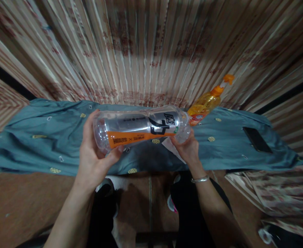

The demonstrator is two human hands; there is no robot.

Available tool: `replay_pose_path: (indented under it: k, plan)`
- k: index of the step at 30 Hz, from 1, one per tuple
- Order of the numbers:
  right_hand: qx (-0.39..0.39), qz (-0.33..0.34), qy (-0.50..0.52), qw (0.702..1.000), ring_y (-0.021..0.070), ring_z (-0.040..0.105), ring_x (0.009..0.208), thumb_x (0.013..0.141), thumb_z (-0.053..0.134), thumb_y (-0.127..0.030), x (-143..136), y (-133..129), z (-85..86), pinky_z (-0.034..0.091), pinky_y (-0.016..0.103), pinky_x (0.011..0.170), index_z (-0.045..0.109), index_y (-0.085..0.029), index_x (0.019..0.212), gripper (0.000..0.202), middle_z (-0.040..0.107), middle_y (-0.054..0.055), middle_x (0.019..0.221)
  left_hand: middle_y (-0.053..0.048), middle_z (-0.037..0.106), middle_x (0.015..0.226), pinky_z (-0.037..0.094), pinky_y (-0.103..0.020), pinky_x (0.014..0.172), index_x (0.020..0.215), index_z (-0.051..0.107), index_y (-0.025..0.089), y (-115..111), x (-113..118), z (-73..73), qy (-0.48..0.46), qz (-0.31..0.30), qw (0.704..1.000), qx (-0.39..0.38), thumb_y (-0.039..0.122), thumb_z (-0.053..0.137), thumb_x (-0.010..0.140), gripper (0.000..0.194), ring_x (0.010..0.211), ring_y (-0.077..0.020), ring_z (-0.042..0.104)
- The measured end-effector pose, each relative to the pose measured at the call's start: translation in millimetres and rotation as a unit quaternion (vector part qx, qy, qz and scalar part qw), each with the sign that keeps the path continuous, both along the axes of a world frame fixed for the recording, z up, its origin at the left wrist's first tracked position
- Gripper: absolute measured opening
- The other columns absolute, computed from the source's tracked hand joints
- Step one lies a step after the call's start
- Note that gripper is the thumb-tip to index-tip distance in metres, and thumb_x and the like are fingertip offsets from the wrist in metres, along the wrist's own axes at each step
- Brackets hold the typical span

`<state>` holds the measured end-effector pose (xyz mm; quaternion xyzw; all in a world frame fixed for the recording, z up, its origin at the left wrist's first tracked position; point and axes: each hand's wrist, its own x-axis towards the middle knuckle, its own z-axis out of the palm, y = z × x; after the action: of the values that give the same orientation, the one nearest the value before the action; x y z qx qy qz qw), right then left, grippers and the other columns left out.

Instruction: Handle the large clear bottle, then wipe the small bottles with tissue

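Head view — clear bottle [141, 126] partly hides the left hand [94, 155] holding it.

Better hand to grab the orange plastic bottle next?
Probably the right hand: it grips the neck of the clear plastic bottle, nearer the orange bottle; the left hand holds the base.

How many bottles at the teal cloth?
2: a clear bottle held between the left hand and right hand; an orange pump bottle beyond its neck end. Others could be hidden.
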<state>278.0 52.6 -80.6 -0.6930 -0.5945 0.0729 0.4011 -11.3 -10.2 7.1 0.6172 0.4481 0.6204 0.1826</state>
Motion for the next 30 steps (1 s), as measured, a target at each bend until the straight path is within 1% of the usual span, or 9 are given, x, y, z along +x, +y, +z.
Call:
replay_pose_path:
  k: [5, 10, 15, 21, 27, 30]
  plan:
    - [0.006, -0.001, 0.004, 1.000, 0.0368, 0.072, 0.107, 0.073, 0.073, -0.051, -0.3, 0.5, -0.6, 0.058, 0.047, 0.088, 0.048, -0.011, 0.140, 0.082, 0.073, 0.021, 0.120, -0.008, 0.060, 0.139, 0.056, -0.037, 0.103, 0.145, 0.051, 0.028, -0.3, 0.0, 1.0, -0.007, -0.004, 1.000, 0.004, 0.046, 0.090, 0.064, 0.091, 0.124, -0.0256, 0.062]
    - [-0.002, 0.007, 0.011, 1.000, 0.0355, 0.073, 0.106, 0.073, 0.074, -0.052, 0.8, 0.0, -0.6, 0.058, 0.047, 0.087, 0.047, -0.014, 0.139, 0.081, 0.074, 0.018, 0.119, -0.010, 0.058, 0.142, 0.055, -0.043, 0.105, 0.147, 0.047, 0.026, 0.5, -1.2, -0.2, 0.011, -0.004, 1.000, 0.000, 0.049, 0.088, 0.066, 0.094, 0.127, -0.0273, 0.060]
    - [-0.002, 0.003, 0.005, 1.000, 0.0361, 0.073, 0.106, 0.073, 0.074, -0.054, 1.1, 0.0, -1.4, 0.058, 0.047, 0.087, 0.048, -0.013, 0.139, 0.082, 0.074, 0.019, 0.119, -0.009, 0.060, 0.139, 0.057, -0.038, 0.101, 0.146, 0.049, 0.027, 0.8, -0.4, -1.6, -0.001, 0.000, 1.000, 0.014, 0.049, 0.089, 0.065, 0.093, 0.123, -0.0247, 0.063]
    - [0.009, 0.002, -0.001, 1.000, 0.0365, 0.073, 0.103, 0.074, 0.071, -0.058, 1.3, 0.1, -3.0, 0.058, 0.045, 0.084, 0.048, -0.013, 0.139, 0.082, 0.074, 0.019, 0.118, -0.009, 0.060, 0.141, 0.053, -0.043, 0.107, 0.147, 0.049, 0.028, 0.3, -1.1, -0.7, 0.008, 0.002, 1.000, 0.004, 0.050, 0.089, 0.064, 0.094, 0.127, -0.0265, 0.062]
    - [0.005, 0.003, 0.003, 1.000, 0.0355, 0.073, 0.103, 0.074, 0.073, -0.055, 1.4, -0.2, -2.1, 0.058, 0.046, 0.085, 0.049, -0.014, 0.140, 0.081, 0.074, 0.019, 0.119, -0.007, 0.060, 0.139, 0.055, -0.038, 0.104, 0.145, 0.051, 0.030, 1.4, 0.2, -0.2, 0.001, -0.001, 1.000, 0.018, 0.048, 0.090, 0.064, 0.092, 0.126, -0.0243, 0.062]
    - [0.009, 0.003, 0.002, 1.000, 0.0356, 0.073, 0.103, 0.075, 0.072, -0.055, 0.9, 0.0, -1.7, 0.058, 0.046, 0.085, 0.049, -0.013, 0.139, 0.080, 0.074, 0.019, 0.119, -0.008, 0.060, 0.139, 0.055, -0.039, 0.104, 0.145, 0.051, 0.029, 1.2, 0.7, -0.1, -0.001, 0.001, 1.000, 0.013, 0.047, 0.091, 0.063, 0.093, 0.124, -0.0247, 0.063]
